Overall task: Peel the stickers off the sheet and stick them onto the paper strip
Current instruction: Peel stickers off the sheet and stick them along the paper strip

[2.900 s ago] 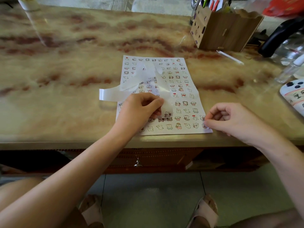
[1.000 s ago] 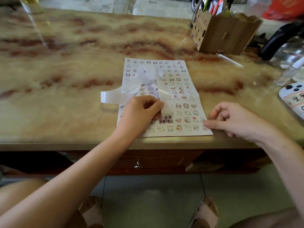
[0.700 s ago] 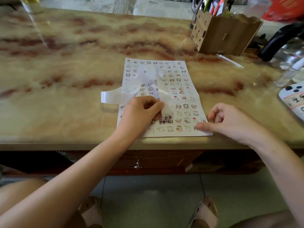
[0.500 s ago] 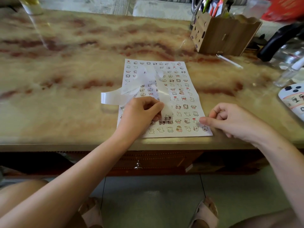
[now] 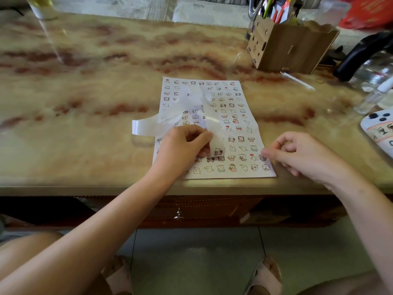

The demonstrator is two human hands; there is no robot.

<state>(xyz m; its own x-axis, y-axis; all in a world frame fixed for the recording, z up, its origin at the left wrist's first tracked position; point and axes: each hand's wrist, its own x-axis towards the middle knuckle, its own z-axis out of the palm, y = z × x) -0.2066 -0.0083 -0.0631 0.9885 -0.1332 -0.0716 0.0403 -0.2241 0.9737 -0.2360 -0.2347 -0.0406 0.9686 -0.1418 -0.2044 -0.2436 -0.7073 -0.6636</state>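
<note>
A white sticker sheet [image 5: 231, 111] covered in small cartoon stickers lies flat near the table's front edge. A glossy white paper strip [image 5: 146, 127] loops across the sheet's left half and sticks out past its left edge. My left hand [image 5: 182, 147] pinches the strip's near end, which carries one sticker [image 5: 217, 151], just above the sheet. My right hand [image 5: 297, 154] has curled fingers, and its thumb and forefinger tips meet at a sticker [image 5: 263, 157] on the sheet's lower right edge. Whether that sticker is lifted is unclear.
A wooden pen holder [image 5: 291, 48] full of pens stands at the back right. A thin clear stick [image 5: 297, 80] lies in front of it. At the right edge are glassware [image 5: 374, 81] and a phone [image 5: 380, 130]. The marble tabletop [image 5: 85, 99] stretches to the left.
My right hand slid its fingertips left along the sheet's bottom rows, then back right to the lower right edge. My left hand kept its grip on the strip.
</note>
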